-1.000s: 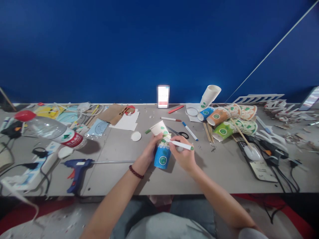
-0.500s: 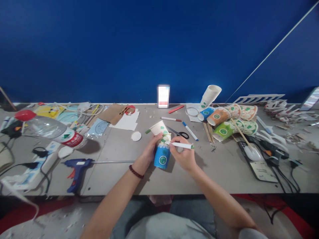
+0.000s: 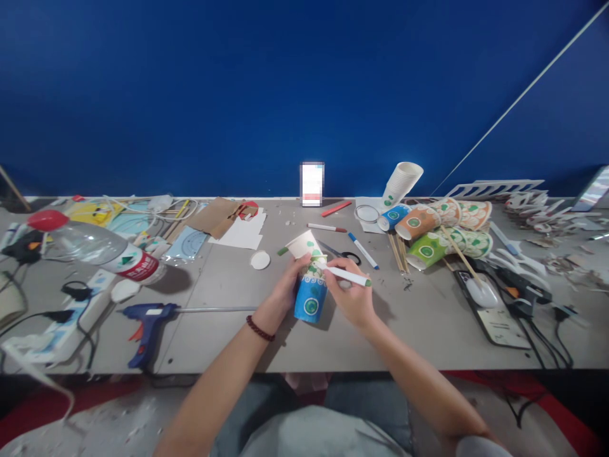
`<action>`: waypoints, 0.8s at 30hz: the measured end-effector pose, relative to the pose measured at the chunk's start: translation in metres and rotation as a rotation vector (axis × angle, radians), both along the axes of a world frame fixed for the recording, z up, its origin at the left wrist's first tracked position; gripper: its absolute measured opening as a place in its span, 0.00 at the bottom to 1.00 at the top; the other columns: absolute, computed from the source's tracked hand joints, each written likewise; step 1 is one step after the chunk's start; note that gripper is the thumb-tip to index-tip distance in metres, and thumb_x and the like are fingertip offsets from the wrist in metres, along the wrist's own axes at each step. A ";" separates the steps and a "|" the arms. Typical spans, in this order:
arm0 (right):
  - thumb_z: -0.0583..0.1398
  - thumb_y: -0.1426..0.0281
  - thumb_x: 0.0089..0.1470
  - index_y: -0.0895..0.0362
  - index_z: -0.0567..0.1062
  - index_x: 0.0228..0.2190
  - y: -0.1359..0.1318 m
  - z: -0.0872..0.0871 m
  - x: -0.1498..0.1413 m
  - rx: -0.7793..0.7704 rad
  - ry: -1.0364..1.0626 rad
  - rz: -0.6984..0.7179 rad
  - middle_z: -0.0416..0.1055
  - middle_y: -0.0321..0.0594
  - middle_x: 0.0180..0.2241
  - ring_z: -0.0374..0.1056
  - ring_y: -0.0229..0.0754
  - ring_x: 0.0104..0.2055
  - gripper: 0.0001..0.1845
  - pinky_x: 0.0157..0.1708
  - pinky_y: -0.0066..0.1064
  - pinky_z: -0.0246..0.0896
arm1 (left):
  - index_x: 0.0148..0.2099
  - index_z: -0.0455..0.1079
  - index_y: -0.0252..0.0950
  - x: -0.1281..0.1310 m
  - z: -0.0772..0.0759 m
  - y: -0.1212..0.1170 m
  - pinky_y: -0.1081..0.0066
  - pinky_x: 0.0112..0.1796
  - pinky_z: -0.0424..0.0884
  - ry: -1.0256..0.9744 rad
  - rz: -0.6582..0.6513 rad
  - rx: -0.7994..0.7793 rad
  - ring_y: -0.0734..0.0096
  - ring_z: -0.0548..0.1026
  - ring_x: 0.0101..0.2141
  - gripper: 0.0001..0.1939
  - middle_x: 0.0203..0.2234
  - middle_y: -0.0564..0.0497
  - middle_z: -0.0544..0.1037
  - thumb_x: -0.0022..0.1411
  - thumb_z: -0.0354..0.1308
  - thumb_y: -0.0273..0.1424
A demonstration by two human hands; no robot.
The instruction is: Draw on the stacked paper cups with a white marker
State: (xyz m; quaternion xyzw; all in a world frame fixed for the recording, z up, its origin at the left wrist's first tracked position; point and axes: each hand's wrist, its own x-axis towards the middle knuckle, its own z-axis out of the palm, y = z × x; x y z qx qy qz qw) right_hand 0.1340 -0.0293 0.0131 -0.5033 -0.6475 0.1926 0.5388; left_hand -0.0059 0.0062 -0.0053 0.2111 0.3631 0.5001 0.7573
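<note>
My left hand (image 3: 286, 284) is wrapped round the left side of a blue paper cup (image 3: 310, 301), which has a green round emblem. Above its patterned band, a white paper cup piece (image 3: 304, 244) with green leaf marks tilts up to the left; how the two are joined is hidden by my fingers. In my right hand (image 3: 351, 298) is a white marker (image 3: 349, 276) with a green end pointing right. Its tip is at the upper right of the cup; whether it touches cannot be told. Scissors (image 3: 349, 257) lie just behind my right hand.
A blue glue gun (image 3: 151, 324), a power strip (image 3: 71, 324) and a leaning water bottle (image 3: 102, 247) are on the left. More paper cups (image 3: 425, 247), wooden sticks (image 3: 398, 254) and a phone (image 3: 499, 324) lie right. A blue marker (image 3: 363, 251) and white disc (image 3: 260, 260) are nearer the middle.
The marker in my right hand has tilted slightly, its green end a little lower. My left hand and the cup have hardly moved.
</note>
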 end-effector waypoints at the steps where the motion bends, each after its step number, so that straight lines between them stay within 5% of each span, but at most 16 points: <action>1: 0.60 0.69 0.55 0.54 0.72 0.33 0.000 0.000 0.000 -0.003 0.002 0.002 0.76 0.38 0.31 0.70 0.38 0.25 0.03 0.31 0.33 0.67 | 0.41 0.72 0.34 0.000 0.000 0.000 0.68 0.38 0.71 0.003 0.001 -0.002 0.66 0.77 0.32 0.16 0.32 0.48 0.79 0.51 0.67 0.36; 24: 0.59 0.71 0.52 0.54 0.71 0.29 0.000 0.000 0.002 0.002 -0.029 0.040 0.73 0.37 0.28 0.70 0.41 0.31 0.01 0.35 0.34 0.65 | 0.42 0.72 0.35 0.000 0.001 0.000 0.69 0.37 0.71 -0.001 0.006 0.016 0.68 0.77 0.31 0.16 0.32 0.49 0.79 0.52 0.67 0.36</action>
